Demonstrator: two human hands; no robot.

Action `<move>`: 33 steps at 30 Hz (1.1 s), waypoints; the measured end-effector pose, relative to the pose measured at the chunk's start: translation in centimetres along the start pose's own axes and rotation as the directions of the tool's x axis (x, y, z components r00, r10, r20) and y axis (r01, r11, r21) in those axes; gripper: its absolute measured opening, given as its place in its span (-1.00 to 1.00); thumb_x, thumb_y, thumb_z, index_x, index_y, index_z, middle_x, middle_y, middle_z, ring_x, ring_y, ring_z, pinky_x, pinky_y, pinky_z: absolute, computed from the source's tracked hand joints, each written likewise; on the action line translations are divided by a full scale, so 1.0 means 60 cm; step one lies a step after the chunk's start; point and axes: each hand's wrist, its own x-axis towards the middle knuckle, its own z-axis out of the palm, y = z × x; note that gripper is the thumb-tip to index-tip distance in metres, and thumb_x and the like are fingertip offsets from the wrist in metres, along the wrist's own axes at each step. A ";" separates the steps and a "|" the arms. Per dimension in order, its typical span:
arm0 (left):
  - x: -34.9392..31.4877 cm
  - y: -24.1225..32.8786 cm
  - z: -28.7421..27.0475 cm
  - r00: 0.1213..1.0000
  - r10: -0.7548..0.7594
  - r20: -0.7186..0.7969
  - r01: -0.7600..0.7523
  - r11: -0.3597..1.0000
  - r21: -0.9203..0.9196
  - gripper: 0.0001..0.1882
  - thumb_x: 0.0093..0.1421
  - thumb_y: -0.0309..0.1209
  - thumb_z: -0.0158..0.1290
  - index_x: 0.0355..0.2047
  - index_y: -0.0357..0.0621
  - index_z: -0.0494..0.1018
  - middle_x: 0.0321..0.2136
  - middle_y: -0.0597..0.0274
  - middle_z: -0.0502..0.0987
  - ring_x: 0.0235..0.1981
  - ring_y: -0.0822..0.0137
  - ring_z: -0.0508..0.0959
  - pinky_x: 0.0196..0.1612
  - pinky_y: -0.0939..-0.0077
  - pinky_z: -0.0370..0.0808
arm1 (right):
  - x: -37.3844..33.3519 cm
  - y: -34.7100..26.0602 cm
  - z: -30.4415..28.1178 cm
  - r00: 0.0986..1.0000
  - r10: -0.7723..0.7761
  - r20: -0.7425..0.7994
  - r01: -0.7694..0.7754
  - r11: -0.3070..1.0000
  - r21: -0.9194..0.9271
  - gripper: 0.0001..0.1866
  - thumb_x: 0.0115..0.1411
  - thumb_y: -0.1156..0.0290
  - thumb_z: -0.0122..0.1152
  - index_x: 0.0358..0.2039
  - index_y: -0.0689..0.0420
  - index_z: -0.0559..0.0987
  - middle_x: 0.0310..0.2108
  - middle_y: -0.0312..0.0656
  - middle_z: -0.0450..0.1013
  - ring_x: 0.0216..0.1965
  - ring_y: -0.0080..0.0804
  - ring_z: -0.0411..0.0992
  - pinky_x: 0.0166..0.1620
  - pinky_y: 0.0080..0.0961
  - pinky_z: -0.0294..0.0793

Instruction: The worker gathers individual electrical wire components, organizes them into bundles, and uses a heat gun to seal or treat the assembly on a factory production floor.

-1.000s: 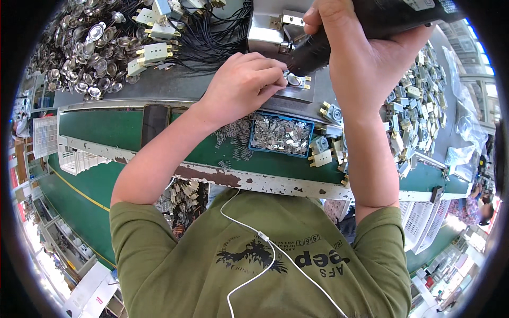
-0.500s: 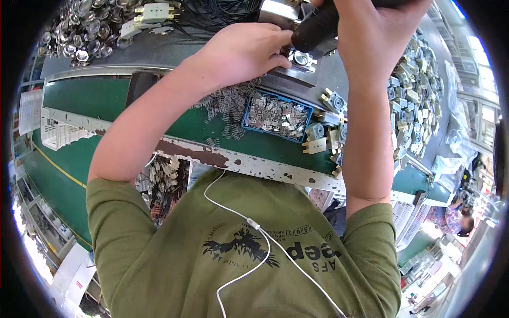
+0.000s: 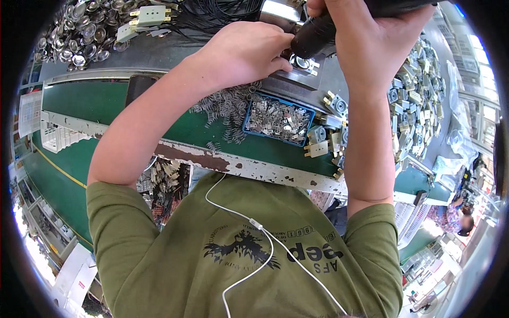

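My right hand (image 3: pixel 374 45) is wrapped around a black cylindrical power tool, likely an electric screwdriver (image 3: pixel 313 37). Its nose points down at a small electrical part (image 3: pixel 304 63) with a round metal disc and flat metal blades. This part sits on a metal block (image 3: pixel 302 80) on the bench. My left hand (image 3: pixel 246 50) reaches in from the left, thumb and fingers closed at the part's left side. The tool's nose partly covers the fingertips and the disc, so the exact contact is hidden.
A blue tray (image 3: pixel 278 119) of small metal clips lies near the bench edge, beside loose springs (image 3: pixel 228 108). Pale blade-ended housings (image 3: pixel 416 95) are heaped at right. Metal cups (image 3: pixel 85 32), black cables (image 3: pixel 212 16) and a few housings (image 3: pixel 151 16) lie at far left.
The black tool has come slightly lower over the part and covers more of the disc. My left hand stays almost in place.
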 end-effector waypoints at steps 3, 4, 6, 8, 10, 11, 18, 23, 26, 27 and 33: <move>0.001 -0.006 0.005 0.999 0.019 -0.031 -0.019 1.000 -0.017 -0.74 0.18 -0.19 0.17 -0.24 -0.09 0.53 -0.34 0.13 0.59 -0.19 0.10 0.61 -0.15 0.21 0.56 | 0.002 0.000 -0.001 0.995 0.030 0.090 -0.031 1.000 0.003 -0.53 0.12 0.71 0.31 -0.02 0.24 0.31 -0.33 -0.14 0.53 -0.43 -0.57 0.50 -0.43 -0.65 0.51; 0.001 -0.006 0.004 0.999 0.019 -0.027 -0.020 0.999 -0.035 -0.74 0.17 -0.19 0.18 -0.26 -0.09 0.54 -0.35 0.14 0.58 -0.20 0.10 0.61 -0.16 0.21 0.56 | 0.000 -0.001 0.007 0.996 -0.014 0.092 0.007 0.996 0.085 -0.54 0.11 0.71 0.30 -0.02 0.24 0.32 -0.32 -0.14 0.53 -0.43 -0.56 0.51 -0.43 -0.64 0.52; 0.002 -0.009 0.002 0.999 0.022 -0.024 -0.023 0.999 -0.036 -0.74 0.16 -0.19 0.19 -0.27 -0.09 0.55 -0.36 0.14 0.58 -0.21 0.11 0.61 -0.16 0.22 0.56 | 0.003 -0.007 0.013 0.994 -0.074 0.080 0.059 0.983 0.175 -0.55 0.11 0.71 0.30 -0.02 0.25 0.34 -0.31 -0.14 0.54 -0.42 -0.55 0.51 -0.43 -0.64 0.52; 0.000 -0.015 0.009 0.984 0.142 -0.103 -0.136 0.989 0.066 -0.75 0.13 -0.18 0.20 -0.31 -0.07 0.57 -0.37 0.16 0.56 -0.23 0.13 0.61 -0.18 0.23 0.56 | 0.007 -0.022 0.011 0.993 -0.107 -0.043 0.109 0.993 0.049 -0.59 0.12 0.69 0.28 -0.04 0.25 0.38 -0.31 -0.15 0.54 -0.43 -0.56 0.52 -0.46 -0.64 0.51; -0.001 -0.011 0.023 0.913 0.287 -0.290 -0.258 0.957 0.135 -0.72 0.09 -0.20 0.23 -0.26 -0.06 0.58 -0.38 0.23 0.55 -0.27 0.16 0.60 -0.21 0.28 0.54 | 0.010 -0.053 -0.015 0.998 -0.062 -0.026 0.063 0.995 0.079 -0.60 0.13 0.66 0.28 -0.02 0.24 0.40 -0.29 -0.16 0.54 -0.45 -0.56 0.51 -0.50 -0.65 0.48; 0.005 -0.009 0.026 0.891 0.345 -0.295 -0.319 0.938 0.133 -0.71 0.08 -0.23 0.24 -0.22 -0.05 0.57 -0.38 0.24 0.55 -0.27 0.17 0.59 -0.22 0.29 0.53 | 0.013 -0.063 -0.022 0.997 -0.049 -0.056 0.050 0.999 0.015 -0.61 0.14 0.65 0.28 -0.03 0.23 0.40 -0.29 -0.17 0.54 -0.45 -0.57 0.51 -0.48 -0.65 0.47; -0.021 -0.008 0.010 0.902 0.387 -0.194 -0.387 0.921 0.035 -0.66 0.10 -0.31 0.23 -0.08 0.05 0.56 -0.31 0.36 0.54 -0.21 0.29 0.55 -0.12 0.31 0.44 | 0.040 -0.055 -0.046 0.975 -0.127 -0.184 0.077 0.963 -0.257 -0.63 0.16 0.63 0.29 -0.05 0.19 0.39 -0.29 -0.20 0.51 -0.30 -0.57 0.49 -0.29 -0.63 0.48; -0.016 0.000 0.030 0.888 0.394 -0.237 -0.383 0.919 0.091 -0.69 0.10 -0.32 0.22 -0.10 0.10 0.57 -0.33 0.36 0.54 -0.23 0.33 0.56 -0.15 0.37 0.40 | 0.069 -0.013 -0.107 0.990 -0.133 -0.045 0.111 0.937 -0.331 -0.40 0.16 0.43 0.42 0.11 0.22 0.28 -0.02 -0.14 0.49 -0.07 -0.51 0.47 0.04 -0.57 0.43; -0.019 0.001 -0.008 0.816 0.445 -0.370 -0.386 0.895 0.224 -0.72 0.14 -0.44 0.13 -0.11 0.09 0.56 -0.34 0.26 0.54 -0.27 0.29 0.57 -0.20 0.34 0.44 | 0.049 -0.016 -0.113 0.968 -0.237 -0.082 0.192 0.909 -0.369 -0.26 0.18 0.43 0.39 0.25 0.21 0.15 0.07 -0.04 0.41 0.03 -0.43 0.43 0.10 -0.52 0.39; -0.017 -0.007 -0.043 0.782 0.458 -0.422 -0.360 0.886 0.294 -0.71 0.14 -0.49 0.11 -0.10 0.08 0.55 -0.36 0.22 0.55 -0.31 0.26 0.58 -0.25 0.32 0.46 | 0.033 -0.023 -0.122 0.962 -0.270 -0.043 0.241 0.912 -0.331 -0.01 0.18 0.47 0.35 0.41 0.15 -0.16 0.26 0.13 0.17 0.23 -0.17 0.28 0.23 -0.21 0.24; 0.001 -0.160 -0.143 0.769 0.222 -0.600 0.173 0.831 0.529 -0.74 0.11 -0.35 0.17 -0.15 0.08 0.60 -0.28 0.20 0.58 -0.14 0.17 0.55 -0.11 0.22 0.47 | -0.025 -0.027 -0.154 0.872 -0.490 0.019 0.436 0.757 -0.487 -0.14 0.30 0.55 0.14 0.40 0.12 -0.21 0.21 0.28 0.21 0.18 -0.01 0.33 0.19 -0.14 0.35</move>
